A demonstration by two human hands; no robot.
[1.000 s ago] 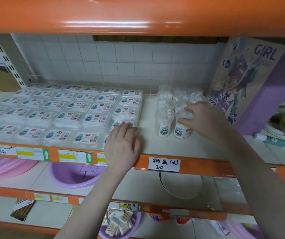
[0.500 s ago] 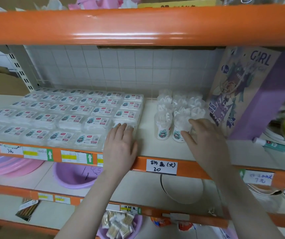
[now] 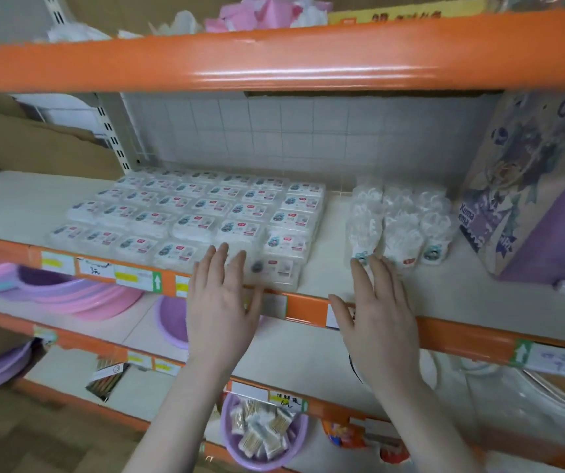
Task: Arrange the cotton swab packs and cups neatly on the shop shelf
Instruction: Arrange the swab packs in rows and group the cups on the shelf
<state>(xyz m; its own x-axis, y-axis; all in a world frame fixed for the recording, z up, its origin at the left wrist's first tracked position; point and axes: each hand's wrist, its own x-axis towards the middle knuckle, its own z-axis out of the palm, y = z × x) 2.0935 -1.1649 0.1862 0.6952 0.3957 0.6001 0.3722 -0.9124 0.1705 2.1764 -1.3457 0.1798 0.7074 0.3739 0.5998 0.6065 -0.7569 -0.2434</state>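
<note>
Both hands are held flat and empty, left hand (image 3: 221, 302) by the swab packs (image 3: 202, 216), right hand (image 3: 381, 308) by the cups (image 3: 400, 227).

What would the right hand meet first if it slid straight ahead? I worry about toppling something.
Probably the front-left cotton swab cup: the right hand fingertips point at its base, though depth is unclear.

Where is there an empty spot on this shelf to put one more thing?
Bare shelf lies left of the cotton swab packs, and a narrow strip runs between the packs and the cups. The front right, before the purple box, is bare too. The packs and cups themselves sit crowded.
</note>
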